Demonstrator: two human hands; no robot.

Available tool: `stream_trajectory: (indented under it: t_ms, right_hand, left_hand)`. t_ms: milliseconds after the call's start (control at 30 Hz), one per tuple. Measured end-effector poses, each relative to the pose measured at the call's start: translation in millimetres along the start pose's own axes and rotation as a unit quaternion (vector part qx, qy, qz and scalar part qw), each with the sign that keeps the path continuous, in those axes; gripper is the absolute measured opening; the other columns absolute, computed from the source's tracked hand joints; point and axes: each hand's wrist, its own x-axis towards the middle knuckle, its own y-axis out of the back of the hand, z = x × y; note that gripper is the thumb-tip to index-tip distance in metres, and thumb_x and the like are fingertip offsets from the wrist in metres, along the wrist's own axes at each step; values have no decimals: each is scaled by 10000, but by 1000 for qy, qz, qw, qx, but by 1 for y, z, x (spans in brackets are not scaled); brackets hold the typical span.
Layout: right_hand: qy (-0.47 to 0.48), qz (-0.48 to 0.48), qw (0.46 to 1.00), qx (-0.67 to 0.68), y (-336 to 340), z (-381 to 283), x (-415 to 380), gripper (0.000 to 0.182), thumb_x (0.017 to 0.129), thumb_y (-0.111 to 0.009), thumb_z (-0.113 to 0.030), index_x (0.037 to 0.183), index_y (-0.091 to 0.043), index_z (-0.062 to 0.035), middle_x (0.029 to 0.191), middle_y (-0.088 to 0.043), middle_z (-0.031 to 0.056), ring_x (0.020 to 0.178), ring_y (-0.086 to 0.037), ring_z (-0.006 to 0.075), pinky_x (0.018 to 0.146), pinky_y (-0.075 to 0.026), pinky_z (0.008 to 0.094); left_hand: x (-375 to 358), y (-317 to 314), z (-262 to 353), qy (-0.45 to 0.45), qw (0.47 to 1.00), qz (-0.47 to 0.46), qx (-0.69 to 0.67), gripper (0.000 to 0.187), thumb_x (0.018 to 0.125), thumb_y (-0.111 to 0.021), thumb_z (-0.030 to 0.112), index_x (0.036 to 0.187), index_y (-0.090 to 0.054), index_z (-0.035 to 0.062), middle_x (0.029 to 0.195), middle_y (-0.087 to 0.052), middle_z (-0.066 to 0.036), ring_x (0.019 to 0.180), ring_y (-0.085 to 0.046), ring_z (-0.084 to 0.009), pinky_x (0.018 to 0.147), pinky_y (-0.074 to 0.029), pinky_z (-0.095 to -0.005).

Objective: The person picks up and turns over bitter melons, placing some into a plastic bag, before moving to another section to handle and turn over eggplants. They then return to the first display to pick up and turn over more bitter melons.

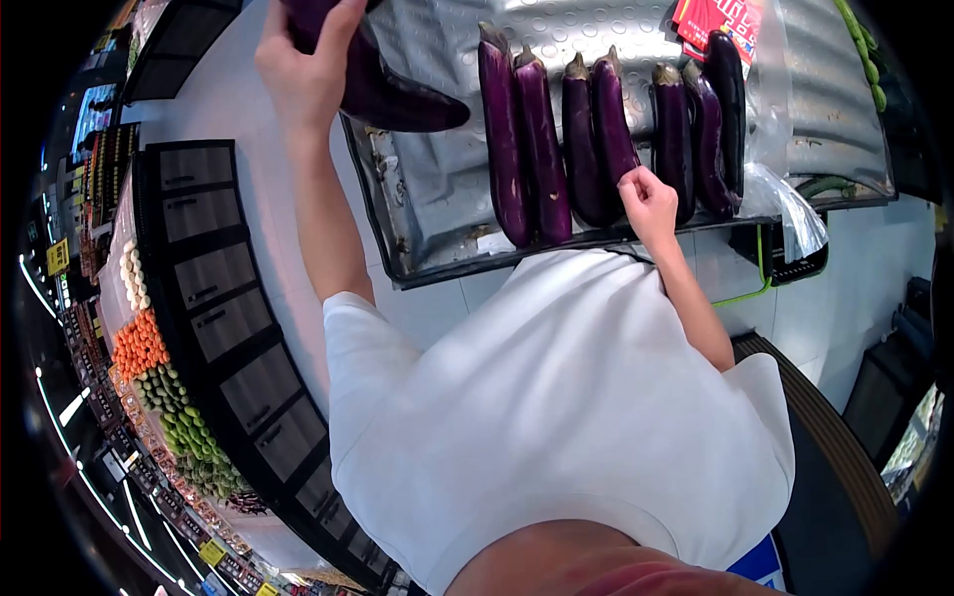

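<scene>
My left hand (303,74), at the upper left, is wrapped round a dark purple eggplant (402,101) whose curved end points right; purple also shows above my fingers, and whether it is a second eggplant I cannot tell. Several eggplants lie side by side on the silver tray, among them a long one (505,134) at the left of the row and a darker one (725,109) at its right. My right hand (650,202) is closed by the lower end of a middle eggplant (614,119); what its curled fingers hold, if anything, is hidden.
The silver tray (432,189) has a raised dark edge towards my body. A red packet (717,25) and clear plastic (780,199) lie at its right part. Green pods (863,50) are farther right. Below hangs a green-rimmed basket (795,266). Dark cabinets and vegetable displays stand left.
</scene>
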Motion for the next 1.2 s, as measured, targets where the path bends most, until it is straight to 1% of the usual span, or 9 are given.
stream_trajectory:
  t_ms: [100,267,333,433,567,667,800,1000,1200]
  right_hand:
    - [2,-6,1000,14,0,3,-1,96,850,-675,-116,785,-667,-47,531,-509,28,464,-471,89,491,-388,266]
    - [7,-13,1000,27,2,4,-2,93,853,-678,-115,794,-670,-44,538,-513,22,474,-471,78,495,-388,258]
    - [14,-14,999,26,2,5,-1,96,857,-677,-116,795,-670,-43,538,-514,21,476,-473,76,497,-389,256]
    - [17,-20,999,31,3,4,0,95,859,-675,-116,796,-671,-44,538,-515,21,477,-476,76,497,-391,254]
    - [11,-25,999,22,4,5,0,90,856,-674,-114,799,-672,-44,541,-512,19,479,-475,76,498,-390,254]
    - [20,-26,999,21,4,6,1,92,859,-671,-112,797,-671,-43,541,-509,19,479,-471,75,498,-390,253]
    - [14,-25,999,36,4,4,1,94,859,-673,-111,793,-671,-45,538,-507,17,477,-466,78,497,-387,255]
    - [25,-30,999,29,6,7,0,91,865,-675,-113,803,-679,-46,547,-517,12,486,-469,68,501,-389,245]
    - [17,-28,999,38,4,8,0,86,863,-680,-123,812,-689,-55,547,-521,8,482,-471,73,499,-390,247]
  left_hand:
    - [-17,4,14,133,944,38,-299,416,970,-623,398,1108,-635,5,782,-672,-93,625,-647,-177,578,-523,-299]
    - [-43,-23,-11,246,859,109,-435,484,988,-559,458,1138,-631,4,796,-689,-96,601,-658,-199,546,-542,-305]
    - [-63,-37,-42,320,809,48,-490,424,913,-749,340,1021,-638,-55,907,-714,-125,817,-660,-160,794,-507,-302]
    - [-109,-82,-46,71,992,105,11,415,965,-675,301,1111,-581,-76,963,-701,-147,867,-655,-216,832,-501,-357]
    - [-112,-70,-30,118,961,79,-239,286,966,-691,247,1024,-604,-19,878,-652,-32,807,-586,-133,779,-482,-296]
    - [-102,-60,-25,96,959,41,-264,340,1008,-632,287,1042,-598,-49,882,-697,-112,768,-698,-189,676,-562,-311]
    - [-113,-72,-13,-45,990,103,85,435,900,-760,325,1079,-610,-42,871,-724,-142,772,-703,-239,739,-538,-338]
    - [-99,-35,-5,80,989,78,-98,383,909,-768,328,1006,-644,-21,802,-696,-39,711,-602,-107,700,-501,-279]
    - [-87,-6,-23,164,977,-114,70,512,889,-753,438,1051,-644,-36,769,-700,-113,684,-652,-189,689,-515,-314]
